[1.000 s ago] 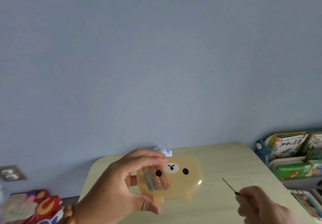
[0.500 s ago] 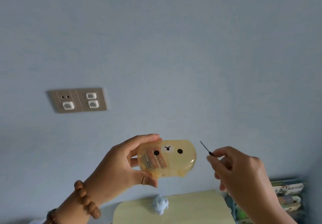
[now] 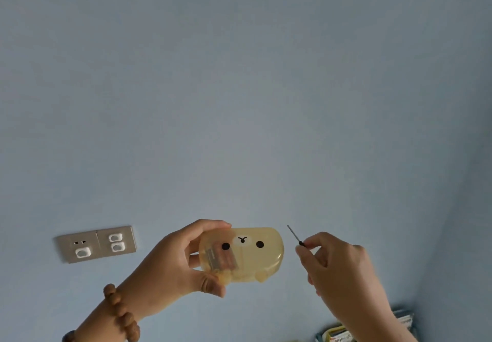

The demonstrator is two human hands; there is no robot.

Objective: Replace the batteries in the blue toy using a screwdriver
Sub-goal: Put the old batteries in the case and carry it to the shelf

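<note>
**Battery case and driver held up; blue toy out of view**

The pale blue wall [image 3: 239,102] filled almost the whole view. Low against it the left hand [image 3: 170,264] was raised. Its fingers lay over the top edge and its thumb under the bottom edge of what it gripped. The right hand [image 3: 343,269] was raised just to the right, with thumb and fingers pinched together on a slim handle.

The left hand held a translucent yellow case [image 3: 247,252] with a bear face, clamped by its left end, and the right hand did not touch it. A double socket plate [image 3: 97,244] sat on the wall further left. A bead bracelet [image 3: 121,312] ringed the left wrist, and the tops of some books [image 3: 338,336] showed at the bottom right.

Through the case wall a few batteries [image 3: 221,258] lay in the left half. Smallest was the screwdriver [image 3: 294,234]. Its thin shaft slanted up and left from the right hand toward the case, near it but apart.

The blue toy did not show here, so its place could not be told.

The step in hand looked like readying the supplies, with the toy not yet opened. To do it well, the case would best be kept level and closed so that no batteries spill. The driver tip should be kept off the case. Once the toy is found, its battery cover should face up, and the tip should be seated squarely in the screw before any turning.
</note>
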